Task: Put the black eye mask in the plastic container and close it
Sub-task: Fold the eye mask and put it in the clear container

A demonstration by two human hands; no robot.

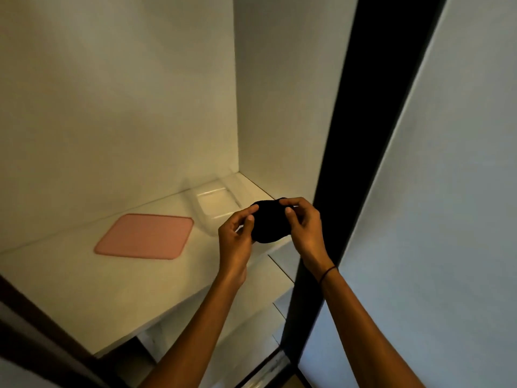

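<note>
Both hands hold the black eye mask (pixel 269 223) folded into a dark bundle above the white shelf. My left hand (pixel 237 236) pinches its left edge and my right hand (pixel 303 228) pinches its right edge. Just behind and left of the mask stands the clear plastic container (pixel 215 203), open on top and see-through, near the shelf's back right corner. A flat pink lid (pixel 145 236) lies on the shelf to the left of the container. The mask hides the container's near right part.
The white shelf (pixel 84 281) sits inside a cupboard with white back and side walls. A black vertical frame (pixel 330 163) stands right of my right hand, with a pale door panel (pixel 433 219) beyond it. Another shelf shows lower down.
</note>
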